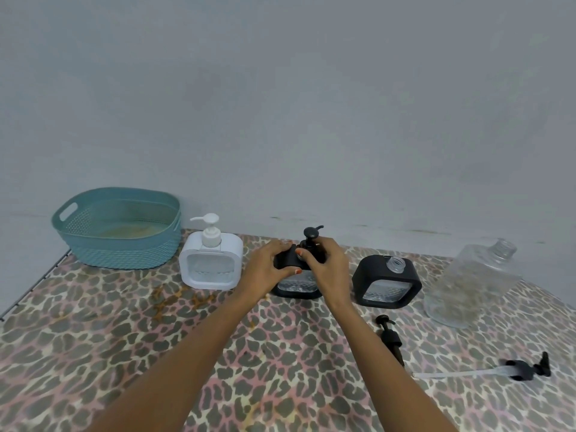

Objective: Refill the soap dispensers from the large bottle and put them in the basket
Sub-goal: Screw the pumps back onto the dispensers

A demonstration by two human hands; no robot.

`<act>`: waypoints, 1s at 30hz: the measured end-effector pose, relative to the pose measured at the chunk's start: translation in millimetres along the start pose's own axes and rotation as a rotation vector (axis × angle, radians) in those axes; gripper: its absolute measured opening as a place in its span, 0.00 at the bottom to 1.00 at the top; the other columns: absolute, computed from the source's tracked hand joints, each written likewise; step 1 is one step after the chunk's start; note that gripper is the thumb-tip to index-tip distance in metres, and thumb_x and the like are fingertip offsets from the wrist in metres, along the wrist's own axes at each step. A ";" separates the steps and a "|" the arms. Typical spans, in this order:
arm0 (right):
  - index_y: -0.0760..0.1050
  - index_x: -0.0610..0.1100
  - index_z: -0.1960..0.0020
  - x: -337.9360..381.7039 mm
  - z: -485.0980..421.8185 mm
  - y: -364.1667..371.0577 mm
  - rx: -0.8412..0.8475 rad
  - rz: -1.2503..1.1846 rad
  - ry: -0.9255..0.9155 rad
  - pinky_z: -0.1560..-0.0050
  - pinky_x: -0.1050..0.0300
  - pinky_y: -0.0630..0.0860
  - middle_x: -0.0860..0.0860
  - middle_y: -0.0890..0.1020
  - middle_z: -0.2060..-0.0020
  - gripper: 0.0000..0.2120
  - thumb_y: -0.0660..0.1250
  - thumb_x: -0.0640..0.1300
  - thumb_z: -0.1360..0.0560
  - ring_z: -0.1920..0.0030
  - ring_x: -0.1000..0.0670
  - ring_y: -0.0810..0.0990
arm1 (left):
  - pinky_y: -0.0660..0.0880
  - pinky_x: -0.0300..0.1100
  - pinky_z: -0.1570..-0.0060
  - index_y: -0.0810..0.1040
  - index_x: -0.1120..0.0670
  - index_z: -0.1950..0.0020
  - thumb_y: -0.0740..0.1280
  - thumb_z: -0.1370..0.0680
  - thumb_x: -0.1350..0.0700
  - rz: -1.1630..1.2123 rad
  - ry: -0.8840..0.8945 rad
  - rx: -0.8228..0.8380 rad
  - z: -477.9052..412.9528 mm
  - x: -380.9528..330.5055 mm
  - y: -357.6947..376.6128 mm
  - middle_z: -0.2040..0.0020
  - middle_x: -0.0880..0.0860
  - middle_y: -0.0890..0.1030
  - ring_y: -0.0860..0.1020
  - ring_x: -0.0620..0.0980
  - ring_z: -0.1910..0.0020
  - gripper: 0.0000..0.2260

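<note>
Right, both of your hands are on the black dispenser (296, 289) at the middle of the worktop (156, 353), and it stands upright on its base. Your left hand (269, 266) grips its top left corner, fingers wrapped over the top and thumb pressed on the front face. Your right hand (327, 266) is curled round the collar of the pump (310, 233), which sits in the neck with its head poking up above your fingers and its spout pointing right.

Just to the left stands the white dispenser (210, 266), pump fitted, spout pointing left. It is close beside your left hand but not touching it. Left of that again, back by the wall, sits the teal basket (124, 247), right next to the white one.

On your right is the open dispenser (386, 283), black like the first, its clear threaded neck bare. Beyond it, at the far right, stands the bottle (473, 285), clear and uncapped.

Nearer to you, on the right, two pumps lie flat on the leopard-print cover. The short pump (389, 338) lies just beside your right forearm, in front of the open dispenser. The long pump (523, 367) lies further right, well apart from the dispensers, its pale tube stretching left towards your arm.
</note>
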State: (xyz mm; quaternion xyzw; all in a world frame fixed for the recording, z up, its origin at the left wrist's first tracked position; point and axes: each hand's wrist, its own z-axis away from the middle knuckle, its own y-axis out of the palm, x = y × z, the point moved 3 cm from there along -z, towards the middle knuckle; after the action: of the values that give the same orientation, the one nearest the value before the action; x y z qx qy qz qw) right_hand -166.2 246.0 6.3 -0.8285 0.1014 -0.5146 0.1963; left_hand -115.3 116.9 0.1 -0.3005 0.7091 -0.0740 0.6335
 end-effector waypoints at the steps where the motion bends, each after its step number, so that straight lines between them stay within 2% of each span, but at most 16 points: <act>1: 0.76 0.42 0.47 -0.6 0.3 1.1 -0.006 -0.010 0.010 0.58 0.73 0.70 0.52 0.78 0.56 0.12 0.71 0.44 0.28 0.56 0.55 0.76 | 0.58 0.12 0.55 0.73 0.58 0.36 0.73 0.31 0.59 0.001 0.001 -0.001 0.0 0.2 0.2 0.38 0.56 0.75 0.70 0.47 0.39 0.25; 4: 0.73 0.43 0.48 0.0 0.6 4.3 -0.019 -0.036 0.055 0.59 0.72 0.69 0.56 0.74 0.58 0.14 0.72 0.45 0.29 0.56 0.55 0.74 | 0.58 0.13 0.54 0.73 0.58 0.36 0.73 0.31 0.59 -0.005 0.012 -0.004 -0.1 -0.2 0.1 0.38 0.57 0.76 0.70 0.46 0.40 0.24; 7: 0.69 0.45 0.48 2.6 -2.6 4.7 0.060 -0.038 0.069 0.56 0.67 0.68 0.53 0.72 0.55 0.16 0.73 0.46 0.30 0.54 0.53 0.73 | 0.59 0.14 0.54 0.74 0.57 0.37 0.73 0.32 0.60 -0.008 0.021 -0.004 -0.1 0.2 -0.3 0.39 0.56 0.77 0.71 0.45 0.42 0.24; 11: 0.72 0.45 0.43 3.1 -4.8 -5.1 0.286 -0.139 0.080 0.47 0.61 0.72 0.50 0.77 0.49 0.13 0.68 0.41 0.26 0.47 0.50 0.76 | 0.62 0.25 0.47 0.73 0.57 0.36 0.74 0.32 0.58 0.004 0.008 0.002 -0.7 1.8 0.3 0.38 0.54 0.76 0.72 0.48 0.38 0.25; 14: 0.74 0.41 0.40 -2.8 -5.7 -9.0 0.320 -0.124 0.117 0.42 0.56 0.73 0.48 0.80 0.47 0.14 0.66 0.39 0.25 0.45 0.49 0.77 | 0.63 0.29 0.44 0.73 0.57 0.36 0.74 0.32 0.57 0.006 0.003 0.007 -1.2 1.1 0.8 0.37 0.54 0.75 0.71 0.48 0.38 0.25; 16: 0.73 0.40 0.41 -3.8 -6.6 -6.9 0.256 -0.123 0.155 0.46 0.62 0.72 0.47 0.79 0.48 0.15 0.69 0.39 0.27 0.47 0.51 0.76 | 0.63 0.25 0.46 0.73 0.57 0.36 0.74 0.32 0.58 0.007 0.005 0.009 -0.7 0.1 0.7 0.37 0.55 0.75 0.71 0.47 0.39 0.25; 18: 0.70 0.42 0.48 -2.5 -6.7 -1.2 0.182 -0.112 0.165 0.55 0.70 0.70 0.50 0.76 0.54 0.14 0.71 0.40 0.29 0.53 0.51 0.74 | 0.60 0.16 0.51 0.73 0.58 0.36 0.74 0.32 0.59 0.015 0.006 0.004 -0.2 -0.3 -0.2 0.38 0.56 0.76 0.70 0.44 0.42 0.25; 20: 0.66 0.44 0.53 -0.6 -6.2 3.0 0.119 -0.098 0.159 0.60 0.69 0.69 0.50 0.72 0.58 0.17 0.74 0.40 0.32 0.57 0.51 0.72 | 0.59 0.14 0.53 0.73 0.58 0.36 0.74 0.32 0.59 0.012 0.008 0.000 0.2 -0.8 -1.0 0.38 0.56 0.76 0.69 0.43 0.43 0.25; 22: 0.66 0.44 0.51 1.2 -5.8 4.4 0.118 -0.093 0.145 0.56 0.65 0.70 0.48 0.73 0.55 0.18 0.74 0.42 0.32 0.55 0.49 0.73 | 0.59 0.18 0.50 0.73 0.58 0.36 0.74 0.32 0.59 0.005 0.008 -0.001 0.7 -1.2 -1.4 0.38 0.55 0.76 0.71 0.44 0.42 0.25; 24: 0.68 0.42 0.45 1.2 -4.5 2.9 0.182 -0.087 0.124 0.50 0.59 0.71 0.47 0.73 0.50 0.18 0.72 0.42 0.30 0.50 0.49 0.74 | 0.59 0.16 0.52 0.73 0.58 0.36 0.74 0.32 0.60 0.012 0.011 0.000 1.0 -1.0 -1.3 0.38 0.56 0.76 0.70 0.43 0.43 0.25; 26: 0.69 0.44 0.40 0.0 -2.3 -1.7 0.270 -0.139 0.122 0.44 0.58 0.71 0.49 0.75 0.46 0.17 0.69 0.42 0.27 0.45 0.50 0.73 | 0.58 0.13 0.54 0.73 0.58 0.36 0.74 0.32 0.60 0.017 0.011 0.003 0.8 -0.7 -0.9 0.38 0.56 0.76 0.69 0.42 0.44 0.25; 28: 0.72 0.51 0.43 -0.3 -1.0 -6.4 0.337 -0.196 0.136 0.45 0.60 0.71 0.55 0.77 0.49 0.12 0.65 0.41 0.24 0.46 0.52 0.74 | 0.58 0.15 0.53 0.73 0.58 0.36 0.74 0.32 0.60 0.021 0.008 0.003 0.2 0.0 -0.6 0.38 0.56 0.75 0.69 0.42 0.43 0.25; 30: 0.75 0.49 0.45 -2.8 -3.1 -8.3 0.331 -0.198 0.141 0.45 0.58 0.73 0.52 0.79 0.51 0.10 0.65 0.39 0.25 0.47 0.49 0.76 | 0.58 0.18 0.51 0.73 0.58 0.36 0.74 0.32 0.59 0.022 0.006 0.001 -0.1 0.4 -0.3 0.38 0.55 0.75 0.69 0.43 0.42 0.25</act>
State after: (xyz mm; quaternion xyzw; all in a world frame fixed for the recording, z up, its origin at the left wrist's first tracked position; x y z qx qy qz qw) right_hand -170.5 253.8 8.8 -0.7528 -0.0530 -0.5975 0.2708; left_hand -115.2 116.4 -0.1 -0.2919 0.7143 -0.0683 0.6324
